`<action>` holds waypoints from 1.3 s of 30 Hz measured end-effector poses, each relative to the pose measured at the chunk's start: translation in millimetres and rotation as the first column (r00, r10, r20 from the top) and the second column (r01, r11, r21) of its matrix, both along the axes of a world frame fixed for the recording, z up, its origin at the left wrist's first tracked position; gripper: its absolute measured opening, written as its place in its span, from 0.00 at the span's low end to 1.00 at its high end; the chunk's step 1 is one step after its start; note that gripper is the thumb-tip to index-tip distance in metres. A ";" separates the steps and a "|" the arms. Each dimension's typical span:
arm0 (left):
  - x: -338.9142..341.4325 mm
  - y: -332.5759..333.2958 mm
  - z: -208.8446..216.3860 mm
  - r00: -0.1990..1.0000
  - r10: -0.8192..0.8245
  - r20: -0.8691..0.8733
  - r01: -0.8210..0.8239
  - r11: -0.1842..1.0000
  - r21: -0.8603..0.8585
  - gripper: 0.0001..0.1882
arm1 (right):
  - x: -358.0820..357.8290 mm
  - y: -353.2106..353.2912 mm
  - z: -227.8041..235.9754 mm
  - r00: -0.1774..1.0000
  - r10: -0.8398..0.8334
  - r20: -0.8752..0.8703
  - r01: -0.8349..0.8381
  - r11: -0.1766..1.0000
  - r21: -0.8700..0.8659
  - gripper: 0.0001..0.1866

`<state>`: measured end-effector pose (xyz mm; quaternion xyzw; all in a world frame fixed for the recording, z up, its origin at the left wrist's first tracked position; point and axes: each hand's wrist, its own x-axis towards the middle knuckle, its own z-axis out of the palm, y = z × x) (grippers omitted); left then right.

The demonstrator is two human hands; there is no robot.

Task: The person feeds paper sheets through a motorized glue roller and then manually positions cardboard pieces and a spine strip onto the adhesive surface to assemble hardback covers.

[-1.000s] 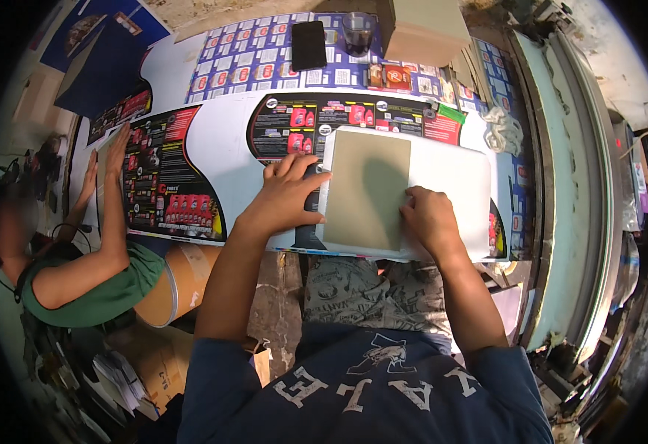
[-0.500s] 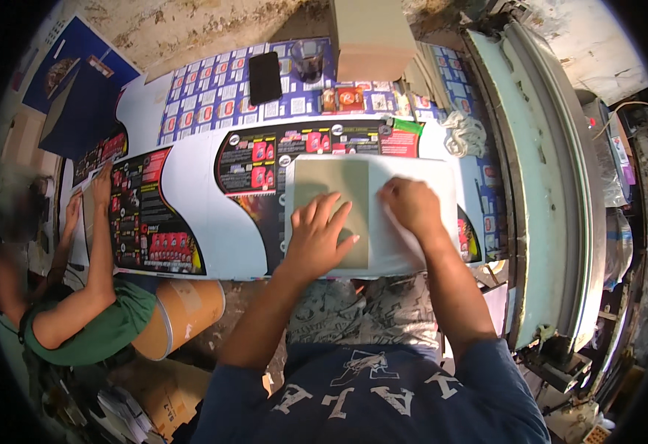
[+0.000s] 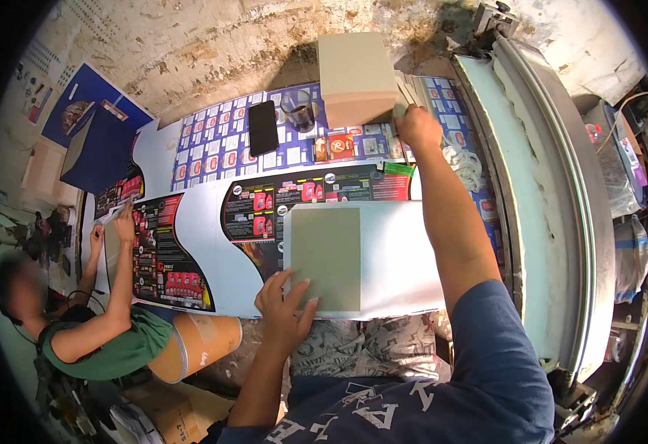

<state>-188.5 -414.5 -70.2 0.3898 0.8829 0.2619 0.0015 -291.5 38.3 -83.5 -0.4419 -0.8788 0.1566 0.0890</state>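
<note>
A grey-green rectangular board [image 3: 325, 259] lies flat on the left part of a white sheet [image 3: 394, 259] in front of me. At the board's lower left corner rests my left hand [image 3: 285, 317], fingers spread, holding nothing. My right arm stretches to the back of the table. There my right hand [image 3: 419, 133] is closed at the near end of a stack of narrow cardboard strips [image 3: 410, 87], its fingers partly hidden. Beside the strips stands a tall block of grey boards [image 3: 357, 70]. Printed black and red sheets [image 3: 254, 200] lie under the white sheet.
Along the back are a black phone [image 3: 263, 127], a glass [image 3: 298, 111], a small red packet [image 3: 334, 146] and a green lighter [image 3: 398, 169]. A crumpled white cloth [image 3: 463, 164] lies near the long machine [image 3: 538, 200] at right. A co-worker [image 3: 109, 325] works at left.
My right hand has left the white sheet and reached far back to the cardboard strips. My left hand has slid from the board's middle to its near left corner. The view has tilted up.
</note>
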 end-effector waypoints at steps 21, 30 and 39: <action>15.3 96.7 18.8 0.961 -0.251 0.117 0.203 0.925 0.322 0.22 | 191.2 -111.3 109.1 0.638 0.472 -0.608 -0.594 0.805 0.001 0.07; 8.1 93.6 0.2 0.581 -0.287 0.762 0.032 0.943 0.331 0.14 | 163.9 -154.9 36.2 0.652 0.078 -0.754 -0.631 0.607 -0.483 0.12; -3.6 91.1 -13.1 0.640 -0.191 0.744 0.153 0.981 0.120 0.14 | 153.4 -160.3 16.4 0.795 0.034 -0.606 -0.510 0.579 -0.636 0.29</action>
